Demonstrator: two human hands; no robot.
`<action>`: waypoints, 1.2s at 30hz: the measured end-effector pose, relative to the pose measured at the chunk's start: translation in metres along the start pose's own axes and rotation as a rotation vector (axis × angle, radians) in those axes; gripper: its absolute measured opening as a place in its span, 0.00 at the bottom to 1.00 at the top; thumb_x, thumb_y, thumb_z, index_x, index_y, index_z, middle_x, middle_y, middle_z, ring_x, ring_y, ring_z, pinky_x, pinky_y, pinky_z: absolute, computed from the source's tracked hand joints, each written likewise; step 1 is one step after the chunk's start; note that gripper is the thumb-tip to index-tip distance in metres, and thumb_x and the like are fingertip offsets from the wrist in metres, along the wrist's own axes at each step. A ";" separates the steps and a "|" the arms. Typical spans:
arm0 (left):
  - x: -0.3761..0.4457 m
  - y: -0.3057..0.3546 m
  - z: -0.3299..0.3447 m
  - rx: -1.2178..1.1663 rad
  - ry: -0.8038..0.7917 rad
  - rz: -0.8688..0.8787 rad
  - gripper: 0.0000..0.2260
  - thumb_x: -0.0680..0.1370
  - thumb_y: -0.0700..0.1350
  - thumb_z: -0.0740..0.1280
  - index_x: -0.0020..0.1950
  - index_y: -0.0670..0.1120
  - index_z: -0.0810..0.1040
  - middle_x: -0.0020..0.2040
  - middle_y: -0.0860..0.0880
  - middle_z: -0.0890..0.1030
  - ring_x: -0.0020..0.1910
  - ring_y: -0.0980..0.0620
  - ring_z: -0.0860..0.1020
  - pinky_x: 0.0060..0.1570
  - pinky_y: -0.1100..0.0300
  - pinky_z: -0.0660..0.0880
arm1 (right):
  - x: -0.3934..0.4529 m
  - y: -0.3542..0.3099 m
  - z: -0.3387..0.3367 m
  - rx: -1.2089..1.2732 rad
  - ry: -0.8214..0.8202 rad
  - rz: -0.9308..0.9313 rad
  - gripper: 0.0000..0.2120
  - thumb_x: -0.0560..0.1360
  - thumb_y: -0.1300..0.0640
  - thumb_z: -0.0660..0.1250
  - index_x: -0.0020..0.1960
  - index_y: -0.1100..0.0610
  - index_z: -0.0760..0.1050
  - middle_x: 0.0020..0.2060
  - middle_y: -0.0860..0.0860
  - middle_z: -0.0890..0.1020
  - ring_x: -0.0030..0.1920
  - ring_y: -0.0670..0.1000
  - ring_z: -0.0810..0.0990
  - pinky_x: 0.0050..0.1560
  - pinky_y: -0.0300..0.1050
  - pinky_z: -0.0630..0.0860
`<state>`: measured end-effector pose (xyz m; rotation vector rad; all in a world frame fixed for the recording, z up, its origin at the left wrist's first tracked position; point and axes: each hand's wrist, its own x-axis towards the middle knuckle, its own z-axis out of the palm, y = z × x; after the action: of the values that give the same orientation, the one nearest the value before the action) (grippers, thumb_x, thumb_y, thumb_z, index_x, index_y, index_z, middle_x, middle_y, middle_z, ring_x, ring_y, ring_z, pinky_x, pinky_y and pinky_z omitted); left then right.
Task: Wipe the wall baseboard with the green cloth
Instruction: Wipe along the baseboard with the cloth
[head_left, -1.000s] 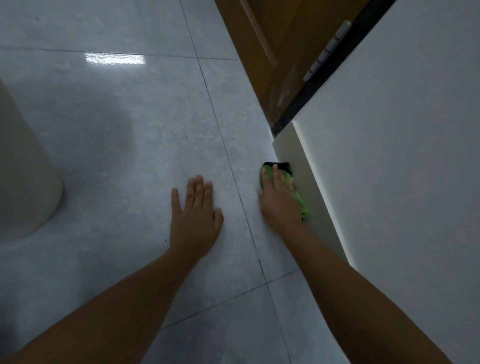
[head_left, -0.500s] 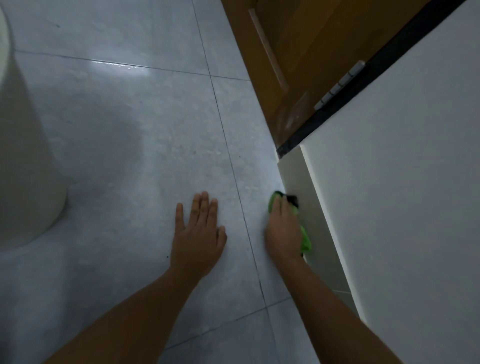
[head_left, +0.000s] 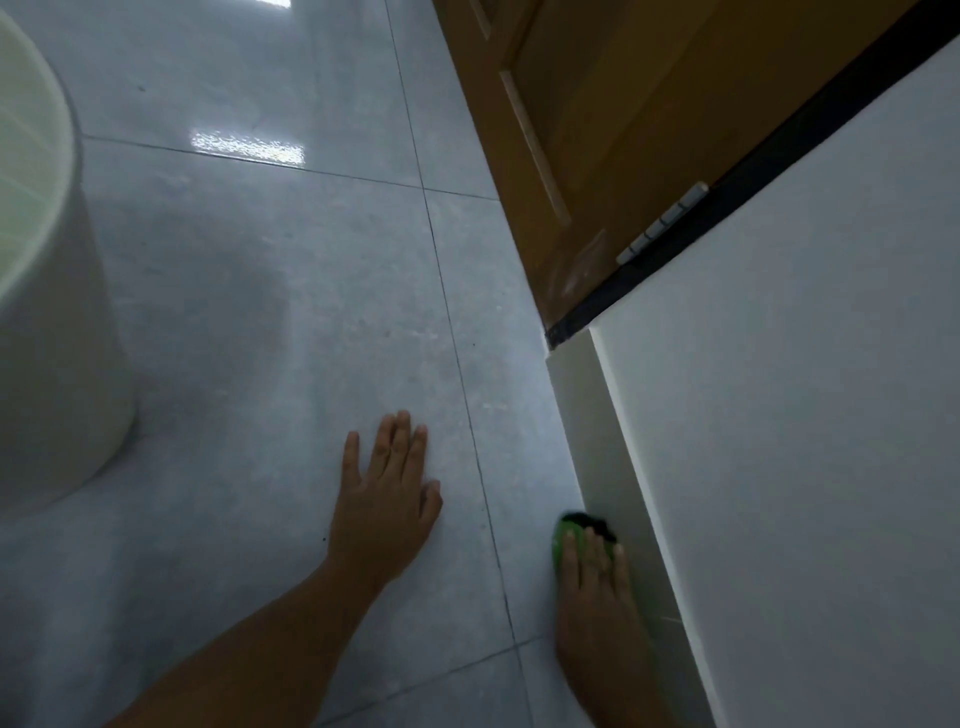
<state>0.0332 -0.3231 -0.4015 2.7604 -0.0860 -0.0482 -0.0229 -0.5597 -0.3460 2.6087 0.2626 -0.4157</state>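
The pale baseboard (head_left: 587, 415) runs along the foot of the white wall (head_left: 810, 415) on the right. My right hand (head_left: 597, 587) presses the green cloth (head_left: 563, 535) flat against the baseboard low in the view; only the cloth's front edge, green with a dark part, shows past my fingertips. My left hand (head_left: 384, 499) lies flat on the grey tiled floor (head_left: 291, 322) with fingers spread, holding nothing, a short way left of the cloth.
A wooden door (head_left: 597, 130) with a black frame edge and a metal hinge (head_left: 662, 223) stands beyond the baseboard's far end. A large white rounded container (head_left: 47, 322) sits on the floor at the left.
My right hand has slid the cloth back along the baseboard toward me, away from the door frame. The view has tilted up. My left hand stays planted on the floor.
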 end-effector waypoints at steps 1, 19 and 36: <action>0.001 0.002 -0.001 -0.006 -0.006 -0.002 0.28 0.77 0.52 0.52 0.73 0.38 0.64 0.74 0.39 0.63 0.74 0.43 0.60 0.69 0.37 0.54 | -0.013 0.005 0.001 -0.008 -0.043 0.010 0.28 0.69 0.64 0.48 0.65 0.71 0.69 0.60 0.71 0.74 0.59 0.68 0.76 0.73 0.61 0.42; -0.003 -0.016 0.012 0.055 -0.050 0.059 0.30 0.77 0.56 0.53 0.73 0.38 0.63 0.73 0.38 0.63 0.74 0.44 0.57 0.70 0.40 0.48 | 0.124 -0.030 -0.066 -0.150 0.076 0.012 0.28 0.75 0.62 0.48 0.72 0.72 0.51 0.67 0.69 0.67 0.66 0.66 0.67 0.70 0.66 0.43; -0.031 -0.005 -0.005 0.008 -0.028 0.165 0.30 0.79 0.57 0.50 0.74 0.39 0.61 0.75 0.41 0.61 0.75 0.45 0.56 0.71 0.41 0.53 | 0.096 -0.003 -0.052 0.030 0.174 0.035 0.24 0.66 0.70 0.53 0.60 0.69 0.74 0.52 0.67 0.80 0.52 0.66 0.80 0.54 0.56 0.77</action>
<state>0.0025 -0.3146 -0.3976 2.7507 -0.3215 -0.0424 0.0787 -0.5214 -0.3354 2.6776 0.2707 -0.1816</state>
